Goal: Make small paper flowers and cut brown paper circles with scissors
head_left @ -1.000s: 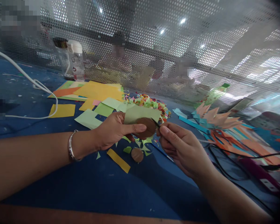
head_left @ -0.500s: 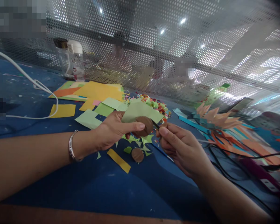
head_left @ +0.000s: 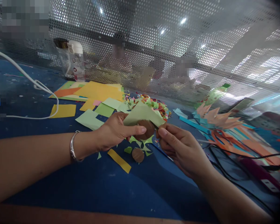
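My left hand (head_left: 114,129), a silver bracelet at its wrist, pinches a light green sheet of paper (head_left: 141,113) together with a round brown disc (head_left: 148,129). The thumb presses on the disc, which lies against the paper. My right hand (head_left: 177,144) is closed round a thin dark blade-like tool (head_left: 155,125), whose tip meets the paper at the disc's right edge. The fingers hide its handle, so its exact kind does not show. Below the hands, a second brown disc (head_left: 137,155) lies on the blue table beside green paper scraps (head_left: 146,144) and a yellow strip (head_left: 119,161).
Yellow sheets (head_left: 102,91) are stacked at the back left, near two bottles (head_left: 76,60). Behind the hands is a heap of coloured scraps (head_left: 154,104). A white cable (head_left: 21,70) loops at left. Black cables and a purple power strip (head_left: 262,175) lie at right.
The green paper and disc have moved slightly down and to the right. The paper now bends up more in the middle, and less of the dark tool shows.
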`<state>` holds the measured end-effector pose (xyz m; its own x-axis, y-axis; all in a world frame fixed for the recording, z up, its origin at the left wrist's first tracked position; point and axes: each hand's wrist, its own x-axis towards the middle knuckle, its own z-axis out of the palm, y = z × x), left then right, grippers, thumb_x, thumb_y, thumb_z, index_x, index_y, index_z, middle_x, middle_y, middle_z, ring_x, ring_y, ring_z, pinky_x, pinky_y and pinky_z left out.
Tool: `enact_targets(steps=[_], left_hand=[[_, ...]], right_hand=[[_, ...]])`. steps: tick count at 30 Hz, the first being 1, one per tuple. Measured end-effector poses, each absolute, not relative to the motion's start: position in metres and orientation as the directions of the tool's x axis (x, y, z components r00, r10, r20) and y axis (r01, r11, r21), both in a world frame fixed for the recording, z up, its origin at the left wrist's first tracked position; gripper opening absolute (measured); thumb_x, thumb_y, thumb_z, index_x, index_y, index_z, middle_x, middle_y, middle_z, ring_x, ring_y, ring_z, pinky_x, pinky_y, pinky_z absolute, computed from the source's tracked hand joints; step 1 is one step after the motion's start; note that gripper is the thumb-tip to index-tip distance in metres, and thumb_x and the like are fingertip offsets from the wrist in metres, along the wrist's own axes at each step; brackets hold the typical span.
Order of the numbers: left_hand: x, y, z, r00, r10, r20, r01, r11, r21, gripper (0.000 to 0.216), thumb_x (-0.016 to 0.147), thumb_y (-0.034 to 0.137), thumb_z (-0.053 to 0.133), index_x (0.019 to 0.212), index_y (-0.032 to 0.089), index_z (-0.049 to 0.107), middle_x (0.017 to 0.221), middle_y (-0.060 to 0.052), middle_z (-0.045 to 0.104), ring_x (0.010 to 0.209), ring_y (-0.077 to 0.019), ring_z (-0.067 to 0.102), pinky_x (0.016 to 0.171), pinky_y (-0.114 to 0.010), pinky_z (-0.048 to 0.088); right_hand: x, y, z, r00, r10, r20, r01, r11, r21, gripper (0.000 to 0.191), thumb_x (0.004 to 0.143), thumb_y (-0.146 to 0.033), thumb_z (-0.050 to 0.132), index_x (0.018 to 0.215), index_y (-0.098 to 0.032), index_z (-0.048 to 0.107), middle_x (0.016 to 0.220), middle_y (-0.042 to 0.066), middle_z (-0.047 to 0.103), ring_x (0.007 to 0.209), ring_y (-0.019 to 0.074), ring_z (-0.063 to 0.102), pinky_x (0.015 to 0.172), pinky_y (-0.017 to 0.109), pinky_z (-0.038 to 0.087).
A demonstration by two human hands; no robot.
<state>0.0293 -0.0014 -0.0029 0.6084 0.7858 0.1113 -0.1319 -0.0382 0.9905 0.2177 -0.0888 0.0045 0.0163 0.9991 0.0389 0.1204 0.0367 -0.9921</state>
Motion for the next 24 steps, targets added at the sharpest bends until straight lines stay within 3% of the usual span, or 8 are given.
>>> enact_targets(steps=[6,12,24], left_hand=[[0.0294,-0.0046,0.003,0.626,0.773,0.101,-0.169,0.007,0.986,0.013,0.07,0.024,0.08,0.069,0.013,0.072,0.059,0.002,0.064,0.054,-0.0084,0.054,0.056,-0.022,0.045],[0.0292,-0.003,0.0013,0.603,0.794,0.069,-0.14,0.021,0.99,0.02,0.066,0.026,0.082,0.062,0.013,0.068,0.055,0.003,0.06,0.05,-0.0073,0.049,0.047,-0.021,0.036],[0.0293,-0.0015,-0.0007,0.643,0.762,0.072,-0.204,0.079,0.976,0.016,0.066,0.023,0.083,0.07,0.013,0.071,0.066,0.0,0.067,0.06,-0.0105,0.057,0.062,-0.025,0.046]], right_hand=[[0.2193,-0.0884,0.0045,0.008,0.999,0.041,0.151,0.039,-0.988,0.038,0.088,-0.053,0.066,0.077,-0.018,0.057,0.052,-0.009,0.03,0.044,0.0054,0.02,0.04,0.021,0.012],[0.2207,-0.0894,0.0035,0.002,0.999,0.039,0.161,0.038,-0.986,0.038,0.088,-0.053,0.065,0.076,-0.019,0.055,0.052,-0.009,0.029,0.044,0.0056,0.018,0.04,0.021,0.011],[0.2202,-0.0875,0.0021,0.01,0.999,0.047,0.184,0.044,-0.982,0.04,0.087,-0.055,0.066,0.073,-0.02,0.051,0.053,-0.01,0.027,0.045,0.0061,0.017,0.041,0.022,0.011]])
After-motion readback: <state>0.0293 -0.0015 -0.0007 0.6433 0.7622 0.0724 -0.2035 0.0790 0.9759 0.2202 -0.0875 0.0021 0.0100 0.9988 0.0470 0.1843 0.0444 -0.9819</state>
